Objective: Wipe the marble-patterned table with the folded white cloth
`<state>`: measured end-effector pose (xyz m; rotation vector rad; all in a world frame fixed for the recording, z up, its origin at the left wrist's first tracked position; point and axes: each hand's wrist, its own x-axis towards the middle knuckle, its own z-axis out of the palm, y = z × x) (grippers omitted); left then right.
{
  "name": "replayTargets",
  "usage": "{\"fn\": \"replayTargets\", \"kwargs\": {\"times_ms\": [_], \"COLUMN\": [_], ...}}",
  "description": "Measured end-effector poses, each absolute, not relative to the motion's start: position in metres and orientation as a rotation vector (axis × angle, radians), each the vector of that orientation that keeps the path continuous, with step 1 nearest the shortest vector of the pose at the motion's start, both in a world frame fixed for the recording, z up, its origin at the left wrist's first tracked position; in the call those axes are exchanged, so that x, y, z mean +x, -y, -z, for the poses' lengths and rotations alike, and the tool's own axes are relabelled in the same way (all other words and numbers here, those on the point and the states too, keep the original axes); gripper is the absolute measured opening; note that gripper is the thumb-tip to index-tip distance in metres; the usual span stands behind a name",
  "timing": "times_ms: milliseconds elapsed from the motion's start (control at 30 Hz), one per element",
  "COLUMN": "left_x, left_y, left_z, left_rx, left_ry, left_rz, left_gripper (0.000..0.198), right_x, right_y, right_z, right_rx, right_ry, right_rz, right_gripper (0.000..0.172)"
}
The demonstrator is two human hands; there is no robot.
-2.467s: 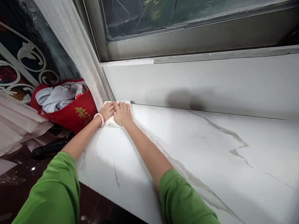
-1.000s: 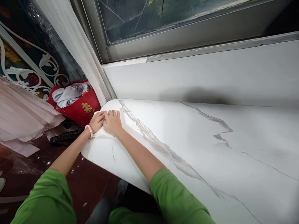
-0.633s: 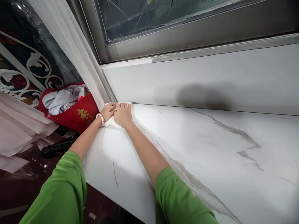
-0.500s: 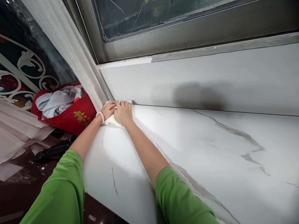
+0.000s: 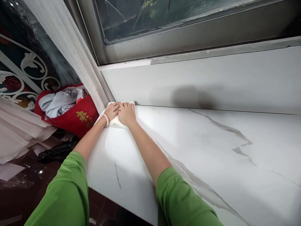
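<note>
A white cloth (image 5: 117,121) lies bunched in the far left corner of the white marbled ledge (image 5: 183,135), against the back panel. My left hand (image 5: 112,111), with a pink beaded bracelet at its wrist, lies flat on the cloth with its fingers stretched toward the right. Beside it my right hand (image 5: 127,114) presses on the cloth too, its fingers extended and pointing away from me. The two hands touch where their fingers meet. Parts of the cloth are hidden under both palms.
A red bag (image 5: 72,117) holding pale fabric (image 5: 56,103) stands left of the ledge, by a white curtain (image 5: 77,47). A metal window frame (image 5: 164,47) runs above the back panel. A black object (image 5: 56,152) is below the bag.
Both hands and the cloth appear slightly farther right in the view, which has itself shifted a little. The hands remain on the cloth in the corner.
</note>
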<state>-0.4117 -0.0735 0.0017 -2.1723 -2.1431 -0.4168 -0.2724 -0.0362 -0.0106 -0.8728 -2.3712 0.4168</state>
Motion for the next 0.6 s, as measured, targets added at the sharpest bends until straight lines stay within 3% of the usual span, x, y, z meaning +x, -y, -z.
{"fn": "replayTargets", "kwargs": {"times_ms": [600], "left_x": [-0.274], "left_y": [0.287], "left_z": [0.002], "left_rx": [-2.226], "left_ry": [2.099], "left_rz": [0.34], "left_gripper": [0.048], "right_x": [-0.123], "right_y": [0.217], "right_z": [0.005], "right_rx": [-0.654], "right_ry": [2.679], "right_rz": [-0.364], "right_gripper": [0.057]}}
